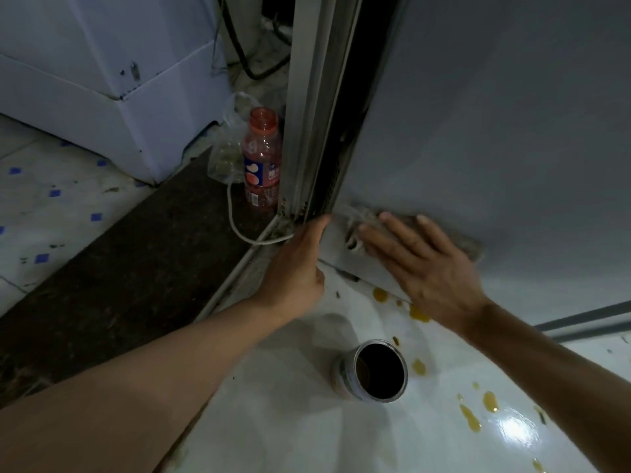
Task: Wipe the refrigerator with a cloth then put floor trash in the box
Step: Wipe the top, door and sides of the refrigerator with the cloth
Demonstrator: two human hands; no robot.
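**Cloth pressed low on the refrigerator, open can and bottle on the floor**

An open can [370,370] stands upright on the white floor tiles [290,404], its lid gone and its inside dark; whether anything is in it cannot be told. A plastic bottle [262,158] without a cap stands near the refrigerator's corner, reddish and apparently nearly empty. Behind it leans a crumpled clear plastic bag [227,148] holding some greenish scraps.

Yellow-orange spills [469,416] dot the glossy tiles around the can and along the base of the refrigerator [495,131]. A dark strip of flooring [119,250] runs to the left, then blue-spotted tiles and a white appliance [102,63]. A pale cord [239,230] loops on the floor by the bottle.

The right hand [423,261] lies flat with fingers spread, pressing a grey cloth [362,221] against the lower grey panel of the refrigerator. The left hand [297,261] rests with straight fingers on the refrigerator's bottom corner edge, just beside the cloth.

The bottle's label shows orange fruit shapes on blue; its writing is too small to read, as is the can's.
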